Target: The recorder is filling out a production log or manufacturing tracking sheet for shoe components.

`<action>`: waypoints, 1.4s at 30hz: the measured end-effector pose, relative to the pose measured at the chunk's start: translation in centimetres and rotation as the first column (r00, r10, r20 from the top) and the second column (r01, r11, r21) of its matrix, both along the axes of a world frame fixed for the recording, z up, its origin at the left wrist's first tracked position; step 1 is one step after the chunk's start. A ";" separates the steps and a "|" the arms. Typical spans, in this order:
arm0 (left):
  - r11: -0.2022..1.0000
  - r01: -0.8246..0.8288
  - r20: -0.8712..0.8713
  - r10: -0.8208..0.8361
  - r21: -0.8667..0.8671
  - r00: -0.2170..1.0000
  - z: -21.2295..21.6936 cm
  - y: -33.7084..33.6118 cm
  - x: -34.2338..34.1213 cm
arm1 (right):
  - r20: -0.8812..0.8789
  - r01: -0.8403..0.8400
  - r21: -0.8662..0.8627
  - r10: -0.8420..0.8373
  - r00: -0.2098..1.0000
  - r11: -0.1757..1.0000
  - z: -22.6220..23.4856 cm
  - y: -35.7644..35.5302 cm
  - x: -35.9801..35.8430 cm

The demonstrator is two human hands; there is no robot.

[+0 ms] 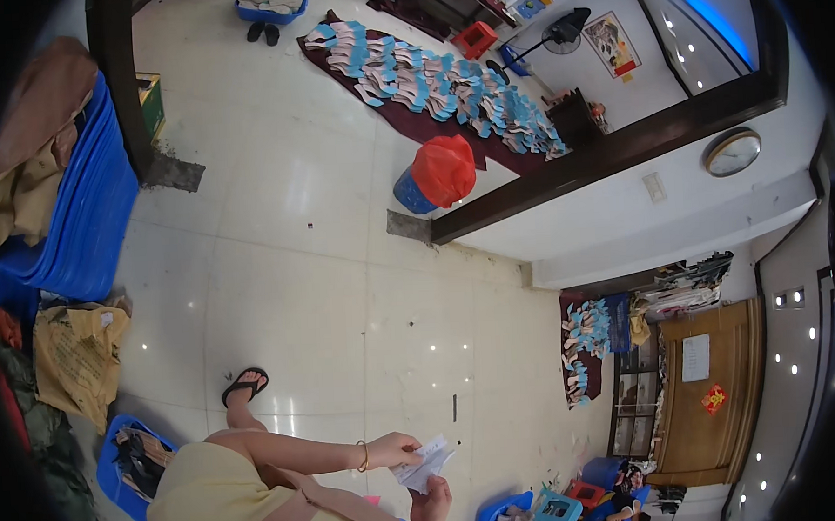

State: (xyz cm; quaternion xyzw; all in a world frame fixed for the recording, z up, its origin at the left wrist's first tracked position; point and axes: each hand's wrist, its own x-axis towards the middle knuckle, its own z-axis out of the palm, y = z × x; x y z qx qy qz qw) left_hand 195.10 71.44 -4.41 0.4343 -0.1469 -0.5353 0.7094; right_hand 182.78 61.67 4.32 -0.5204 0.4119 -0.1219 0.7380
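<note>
My left hand [394,450], with a gold bangle [363,456] at the wrist, grips a white sheet of paper [425,465] by its upper edge. My right hand [433,507] pinches the same paper from its lower side, near the bottom of the view. The paper is creased and looks folded or opened in part; any marks on it are too small to make out. Below my arms show pale yellow clothing [213,488] and one foot in a black flip-flop [245,385].
Rows of blue and pale pieces [447,82] lie on a dark cloth. A blue bin with a red bag [443,171] stands by a dark post. Blue tubs [119,474] and a sack [79,359] sit at left. Lower right, a person [626,505] is near stools [557,510].
</note>
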 end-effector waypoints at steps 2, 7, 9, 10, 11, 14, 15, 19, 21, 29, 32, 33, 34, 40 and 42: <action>1.000 -0.024 0.045 0.024 0.004 0.999 -0.1 -0.6 -0.4 | 0.031 0.021 -0.011 -0.020 0.999 1.000 0.3 -0.5 -1.0; 0.997 0.047 0.170 -0.057 0.059 0.984 1.7 -1.9 -3.5 | 0.139 0.196 -0.119 -0.179 0.974 0.973 1.7 -0.2 -6.5; 0.993 0.075 0.253 -0.096 0.091 0.963 2.5 -2.9 -5.9 | 0.210 0.288 -0.164 -0.252 0.945 0.943 2.0 0.2 -10.4; 0.991 0.093 0.309 -0.119 0.099 0.944 3.0 -3.4 -7.1 | 0.167 0.379 -0.220 -0.349 0.922 0.899 2.7 0.4 -12.1; 0.985 0.135 0.365 -0.165 0.107 0.916 3.6 -4.2 -8.8 | 0.175 0.382 -0.361 -0.341 0.924 0.851 3.0 0.0 -14.8; 0.993 0.106 0.510 -0.122 0.060 0.851 3.9 -7.3 -15.5 | 0.235 0.647 -0.320 -0.604 0.762 0.692 5.8 0.5 -22.5; 0.996 0.091 0.450 -0.091 0.021 0.889 4.0 -8.3 -18.3 | 0.278 0.655 -0.311 -0.593 0.755 0.688 5.4 -0.3 -26.5; 0.941 0.335 0.451 -0.317 0.042 0.834 9.0 -12.2 -28.2 | 0.385 0.818 -0.266 -0.722 0.575 0.511 5.5 -1.1 -42.3; 0.873 0.484 0.385 -0.465 0.054 0.797 11.2 -13.9 -34.5 | 0.417 0.888 -0.281 -0.787 0.454 0.364 7.0 0.1 -48.0; 0.585 0.801 0.332 -0.786 0.124 0.522 12.5 -18.4 -55.2 | 0.373 0.971 -0.237 -0.920 0.121 0.032 4.3 5.1 -66.7; 0.528 0.833 0.368 -0.817 0.166 0.444 12.0 -21.2 -61.4 | 0.358 0.986 -0.152 -0.926 0.118 0.067 2.4 4.2 -73.2; 0.494 0.854 0.450 -0.808 0.166 0.380 11.7 -22.9 -62.8 | 0.333 0.990 -0.114 -0.936 0.114 0.080 2.0 3.7 -74.2; 0.458 0.873 0.529 -0.789 0.168 0.312 11.4 -24.7 -64.3 | 0.310 0.993 -0.076 -0.945 0.109 0.090 1.6 3.1 -75.3; 0.165 0.964 0.747 -0.663 0.210 -0.049 11.7 -32.7 -76.2 | 0.216 0.998 -0.024 -0.975 -0.044 -0.051 2.8 -0.5 -80.8; 0.076 0.967 0.769 -0.623 0.244 -0.145 12.2 -34.6 -80.7 | 0.210 0.993 -0.036 -0.972 -0.102 -0.112 2.6 -0.9 -83.5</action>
